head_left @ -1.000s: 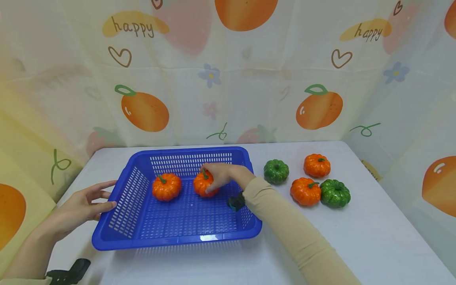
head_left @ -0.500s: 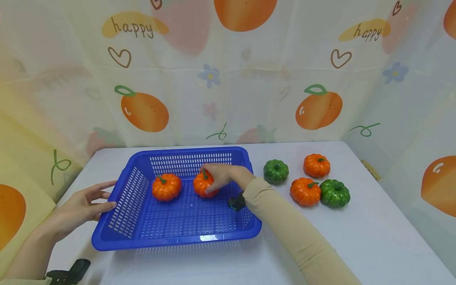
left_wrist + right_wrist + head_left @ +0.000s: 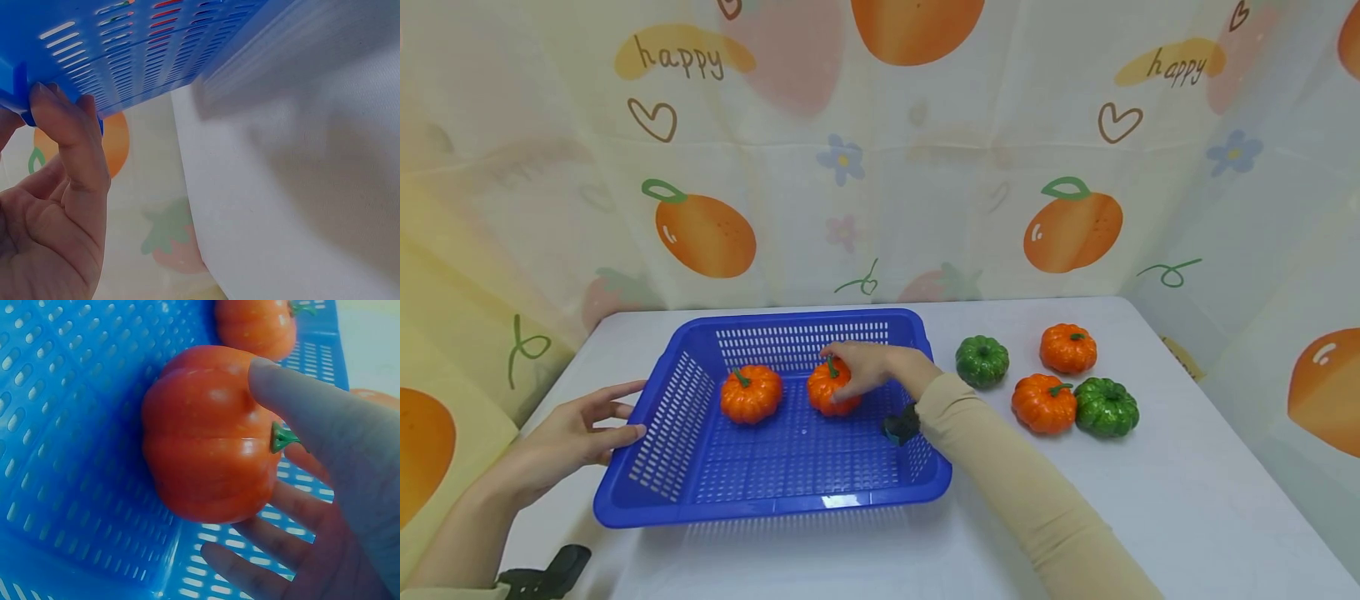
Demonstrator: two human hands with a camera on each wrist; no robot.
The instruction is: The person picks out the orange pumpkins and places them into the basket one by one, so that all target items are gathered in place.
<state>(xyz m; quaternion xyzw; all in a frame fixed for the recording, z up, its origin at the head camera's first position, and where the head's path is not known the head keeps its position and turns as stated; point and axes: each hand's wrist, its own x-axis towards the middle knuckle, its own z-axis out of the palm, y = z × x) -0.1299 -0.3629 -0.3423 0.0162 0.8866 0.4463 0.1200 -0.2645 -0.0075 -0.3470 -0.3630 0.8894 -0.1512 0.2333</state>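
Note:
A blue plastic basket (image 3: pixel 775 505) with slotted walls stands on the white table. My left hand (image 3: pixel 576 427) pinches its left rim between thumb and fingers; in the left wrist view the fingertips (image 3: pixel 47 103) curl over that rim. Inside the basket, my right hand (image 3: pixel 867 368) holds an orange pumpkin (image 3: pixel 206 437) with a green stem. The right wrist view has the thumb pressed on one side and the fingers spread along the other. To its left in the basket sits a second orange pumpkin (image 3: pixel 751 395), untouched and apart from it.
Right of the basket lie a green pumpkin (image 3: pixel 982 362), an orange pumpkin (image 3: pixel 1068 348) behind, and an orange one (image 3: pixel 1042 404) beside another green one (image 3: pixel 1106 407). The white table (image 3: pixel 1187 492) ends at a patterned curtain (image 3: pixel 925 225) behind.

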